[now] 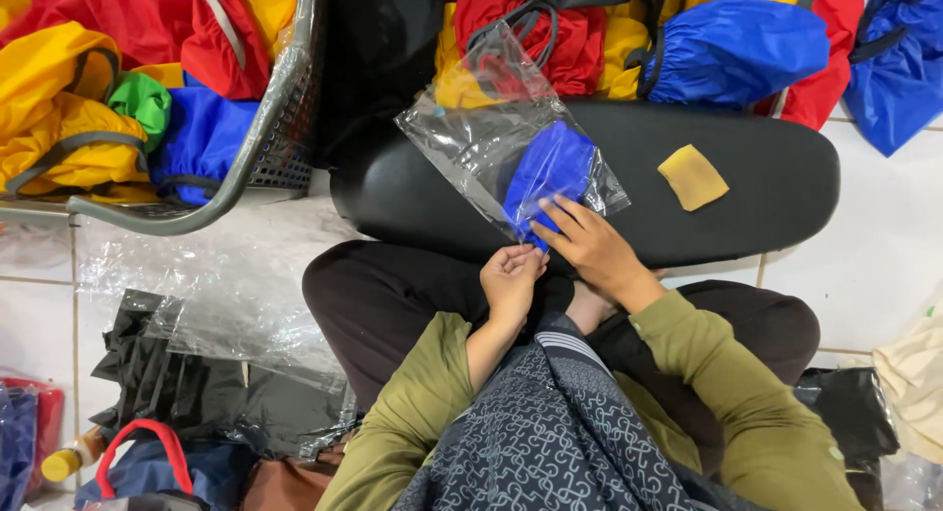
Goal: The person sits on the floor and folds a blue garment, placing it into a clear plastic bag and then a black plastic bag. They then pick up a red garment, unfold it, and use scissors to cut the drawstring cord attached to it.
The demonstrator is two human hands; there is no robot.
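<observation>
Patterned grey cloth (pixel 550 442) was seen nearest the camera, draped between two olive sleeves (pixel 732 393). Beyond it, dark trousers (pixel 383 295) were crossed on the tiled floor (pixel 884 246). A clear bag (pixel 471 138) with a blue pouch (pixel 550 172) inside was laid on a black cushion (pixel 766 197), just far of the hands. The left hand (pixel 511 280) was closed, fingertips pinched together at the bag's near edge. The right hand (pixel 589 246) was pressed flat on the bag's near corner, fingers spread over the pouch. A yellow pad (pixel 693 177) was noted on the cushion, to the right, apart from the bag. A wire basket (pixel 280 98) of coloured pouches was recorded far left, and a stack of clear bags (pixel 236 295) near left.
</observation>
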